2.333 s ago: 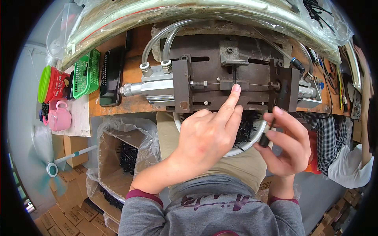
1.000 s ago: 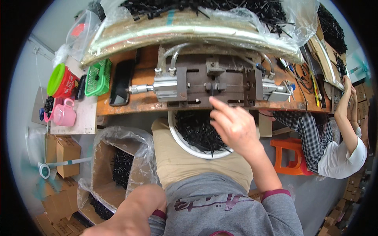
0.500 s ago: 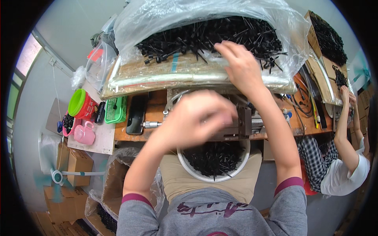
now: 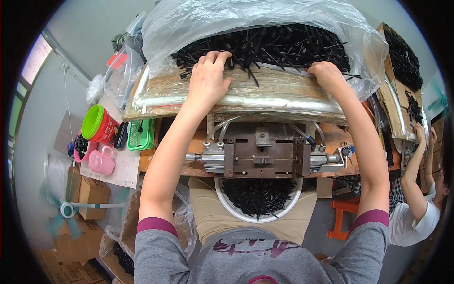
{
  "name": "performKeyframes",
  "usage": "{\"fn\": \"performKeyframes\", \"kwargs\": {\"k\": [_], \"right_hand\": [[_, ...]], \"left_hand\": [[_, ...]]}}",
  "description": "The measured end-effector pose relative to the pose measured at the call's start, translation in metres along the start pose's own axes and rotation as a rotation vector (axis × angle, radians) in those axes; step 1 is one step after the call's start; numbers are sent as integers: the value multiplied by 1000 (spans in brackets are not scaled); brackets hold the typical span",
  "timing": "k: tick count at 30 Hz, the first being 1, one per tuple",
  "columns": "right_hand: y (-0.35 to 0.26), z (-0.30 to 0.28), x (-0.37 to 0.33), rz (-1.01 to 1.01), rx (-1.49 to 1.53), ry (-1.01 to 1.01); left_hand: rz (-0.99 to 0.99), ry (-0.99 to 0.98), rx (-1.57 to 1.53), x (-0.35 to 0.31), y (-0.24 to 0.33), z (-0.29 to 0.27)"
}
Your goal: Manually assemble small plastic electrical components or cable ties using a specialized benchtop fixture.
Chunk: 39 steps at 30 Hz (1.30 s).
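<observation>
A heap of small black pieces with thin stems [image 4: 283, 45] lies in a plastic-lined cardboard tray [image 4: 265, 85] at the far side of the bench. My left hand [image 4: 208, 79] rests at the heap's near left edge, fingers stretched over the pieces and thumb apart. At the right edge of the heap is my right hand [image 4: 329, 77], its fingers curled together; what they grip, if anything, is hidden. Between my forearms stands a dark metal fixture [image 4: 262, 161] with cylinders at both sides. Below it, a white round basket [image 4: 219, 201] on my lap holds many similar black pieces.
Clear plastic sheeting [image 4: 246, 12] drapes over the tray. To the left stand a green-and-red bucket [image 4: 97, 124], a pink cup [image 4: 101, 161] and a green basket [image 4: 142, 134]. Keys [image 4: 347, 154] hang by the fixture's right end. A co-worker's arms [image 4: 414, 163] reach to another tray.
My left hand has moved from above the fixture up to the heap's left side. My right hand has shifted right along the heap, its fingers now curled. The fixture has come into full view.
</observation>
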State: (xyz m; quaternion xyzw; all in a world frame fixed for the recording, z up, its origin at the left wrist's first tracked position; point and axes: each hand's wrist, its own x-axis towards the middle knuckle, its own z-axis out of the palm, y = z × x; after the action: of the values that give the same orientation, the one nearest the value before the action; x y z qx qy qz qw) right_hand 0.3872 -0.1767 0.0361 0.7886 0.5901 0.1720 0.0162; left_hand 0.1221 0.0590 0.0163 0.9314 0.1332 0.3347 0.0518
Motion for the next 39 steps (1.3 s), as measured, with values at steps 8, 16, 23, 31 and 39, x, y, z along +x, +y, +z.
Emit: {"fn": "performKeyframes", "kwargs": {"k": [8, 16, 23, 31, 39], "right_hand": [[-60, -68, 45, 93, 285, 215], [-10, -97, 111, 13, -395, 712], [81, -72, 141, 467, -127, 407], [-81, -38, 71, 106, 261, 401], [-91, -13, 57, -16, 322, 192]], "left_hand": [[8, 192, -28, 44, -47, -18], [-189, 107, 279, 171, -100, -89], [23, 154, 18, 132, -86, -54], [274, -34, -146, 12, -8, -32], [197, -239, -330, 16, 31, 18]]}}
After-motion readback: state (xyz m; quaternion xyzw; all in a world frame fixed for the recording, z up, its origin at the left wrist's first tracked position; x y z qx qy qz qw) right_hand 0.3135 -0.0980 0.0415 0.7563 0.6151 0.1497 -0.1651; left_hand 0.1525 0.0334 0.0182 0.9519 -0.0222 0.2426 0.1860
